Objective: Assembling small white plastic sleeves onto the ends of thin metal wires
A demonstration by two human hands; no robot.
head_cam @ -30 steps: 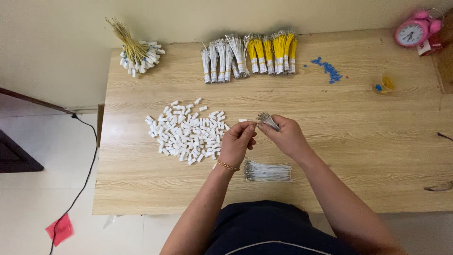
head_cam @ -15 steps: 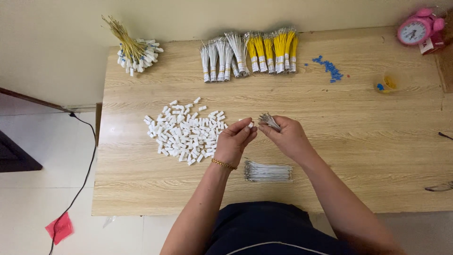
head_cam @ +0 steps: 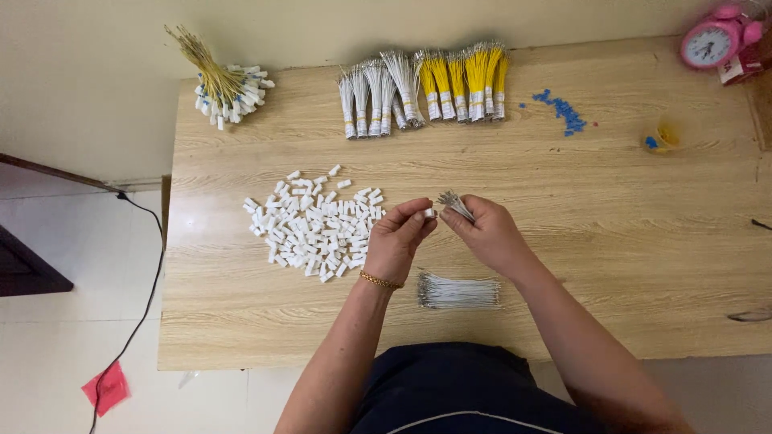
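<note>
Bundles of white-banded grey and yellow wires [head_cam: 422, 88] line the far edge; left hand [head_cam: 398, 241] pinches a white connector [head_cam: 429, 213], right hand [head_cam: 486, 233] grips thin wires [head_cam: 454, 202].

Between the fingertips of the left hand [head_cam: 398, 241] sits a small white connector [head_cam: 429, 213]; the right hand [head_cam: 486, 235] pinches silver-grey wires [head_cam: 454, 204]. Left of the fingers lies a pile of white connectors [head_cam: 315, 227]. Beyond the fingers lie grey wire bundles [head_cam: 378, 96] and yellow wire bundles [head_cam: 466, 76], then blue bits [head_cam: 563, 111] and a pink clock [head_cam: 712, 42] on the pale wood-grain table [head_cam: 627, 241].
</note>
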